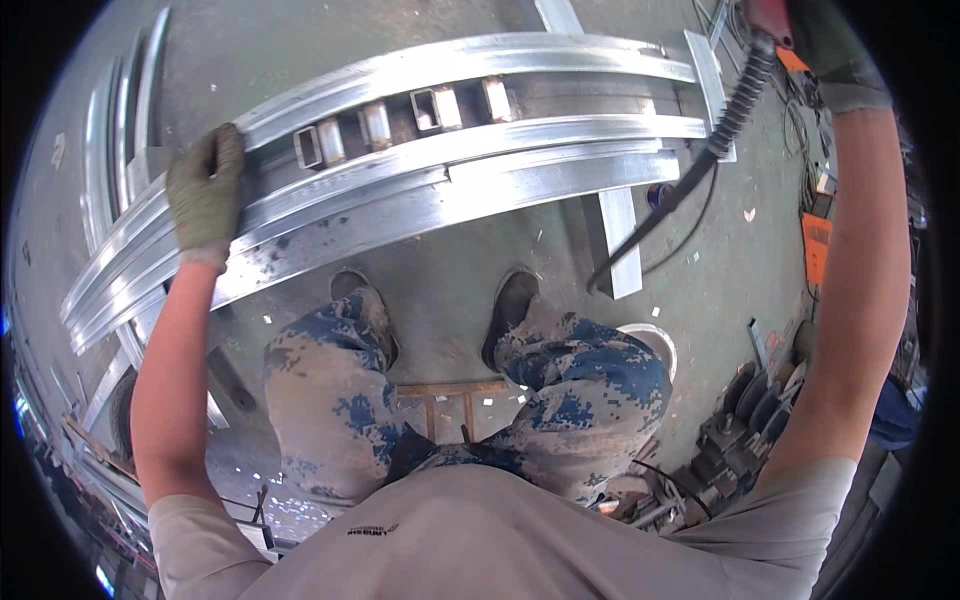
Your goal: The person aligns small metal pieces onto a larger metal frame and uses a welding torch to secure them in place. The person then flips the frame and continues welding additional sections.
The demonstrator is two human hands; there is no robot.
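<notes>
Two long shiny metal channels (580, 128) lie side by side in front of me, with several short rectangular tube pieces (445, 108) set between them. My left hand (207, 195), in a green work glove, has its fingers curled over the channels at their left part. At the upper right, my gloved right hand (835, 50) is closed round a red-handled welding torch (768, 18). From the torch, a black cable (700, 170) with a coiled sleeve hangs down toward the floor. The torch's tip is out of view, and the right fingers are partly cut off.
A flat metal bar (620, 240) supports the channels at the right. More metal lengths (122, 130) lie at the far left. A white bucket (655, 345) stands by my right knee, near a pile of metal parts (735, 425). An orange sheet (815, 250) lies right.
</notes>
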